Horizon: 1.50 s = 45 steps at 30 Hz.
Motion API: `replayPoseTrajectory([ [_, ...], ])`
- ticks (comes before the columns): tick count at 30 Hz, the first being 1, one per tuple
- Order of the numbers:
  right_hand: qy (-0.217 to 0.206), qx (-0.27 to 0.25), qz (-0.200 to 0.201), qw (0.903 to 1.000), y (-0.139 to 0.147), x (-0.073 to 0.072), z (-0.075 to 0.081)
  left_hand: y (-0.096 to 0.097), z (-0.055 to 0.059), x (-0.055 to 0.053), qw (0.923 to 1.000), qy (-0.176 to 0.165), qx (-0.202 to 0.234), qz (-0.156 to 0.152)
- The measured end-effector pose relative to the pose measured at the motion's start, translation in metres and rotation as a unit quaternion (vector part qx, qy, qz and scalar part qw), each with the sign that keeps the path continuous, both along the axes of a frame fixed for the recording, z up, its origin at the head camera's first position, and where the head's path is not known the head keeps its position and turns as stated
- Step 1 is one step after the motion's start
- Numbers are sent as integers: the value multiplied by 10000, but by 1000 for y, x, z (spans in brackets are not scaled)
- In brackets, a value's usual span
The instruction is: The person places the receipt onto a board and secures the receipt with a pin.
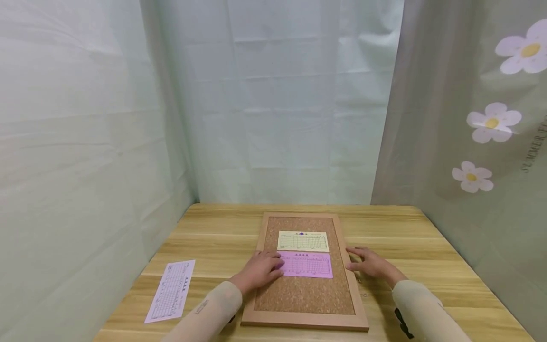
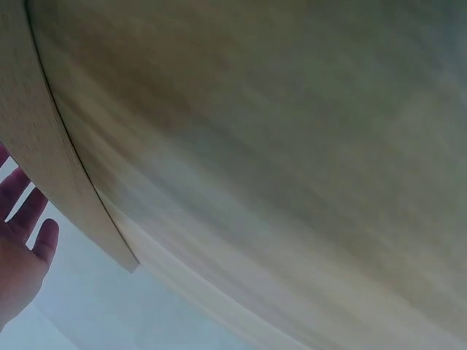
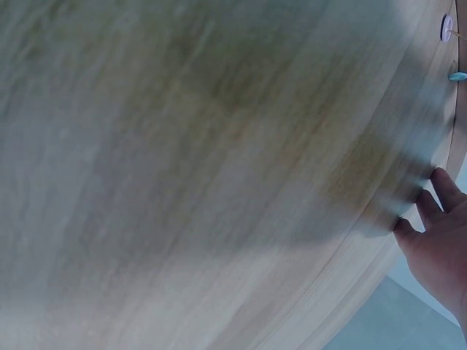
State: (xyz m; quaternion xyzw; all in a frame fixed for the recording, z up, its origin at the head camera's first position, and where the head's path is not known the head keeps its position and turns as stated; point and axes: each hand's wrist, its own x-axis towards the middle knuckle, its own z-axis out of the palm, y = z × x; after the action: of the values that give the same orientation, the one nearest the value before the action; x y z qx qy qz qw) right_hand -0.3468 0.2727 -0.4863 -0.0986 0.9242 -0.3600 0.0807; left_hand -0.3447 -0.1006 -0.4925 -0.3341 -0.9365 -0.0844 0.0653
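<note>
A cork board [image 1: 304, 297] with a wooden frame lies flat on the table. On it a yellow printed slip [image 1: 302, 242] has a purple pin [image 1: 301, 233] at its top edge. Just below lies a pink-purple printed slip [image 1: 307, 265]; no pin shows on it. My left hand [image 1: 258, 270] reaches over the board's left edge, its fingertips on the slip's left end. Beside the right frame edge is my right hand [image 1: 372, 264], fingers spread and holding nothing visible. Whether its fingertips touch the frame or only the table, I cannot tell.
A white printed slip [image 1: 171, 290] lies on the wooden table [image 1: 222, 228] at the left. In the right wrist view, a purple pushpin [image 3: 446, 28] and a teal pushpin [image 3: 457, 76] lie near the board's edge. Pale curtains surround the table; the right one [image 1: 444, 95] has printed flowers.
</note>
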Motion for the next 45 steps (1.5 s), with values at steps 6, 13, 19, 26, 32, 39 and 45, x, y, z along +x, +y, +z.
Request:
replayPoseTrajectory([
  [6,15,5,30,10000,0,2,1,4,0,3,9999,5,27,137],
  [13,51,-32,121,9999,2,2,-1,11,2,7,9990,-11,-35,443],
  [19,117,-71,97,9999,4,1,-9,10,1,9,9993,109,18,346],
  [26,-31,-59,-6,10000,0,2,-3,-10,4,12,9992,-381,-62,-105],
  [32,110,-10,161,9998,1,3,0,-17,5,15,9953,-880,-323,-239],
  [39,217,-117,259,9994,3,3,-2,-16,6,16,9949,-951,-222,-253],
  [45,48,-149,144,9998,1,4,-1,-16,6,14,9944,-998,-132,-322],
])
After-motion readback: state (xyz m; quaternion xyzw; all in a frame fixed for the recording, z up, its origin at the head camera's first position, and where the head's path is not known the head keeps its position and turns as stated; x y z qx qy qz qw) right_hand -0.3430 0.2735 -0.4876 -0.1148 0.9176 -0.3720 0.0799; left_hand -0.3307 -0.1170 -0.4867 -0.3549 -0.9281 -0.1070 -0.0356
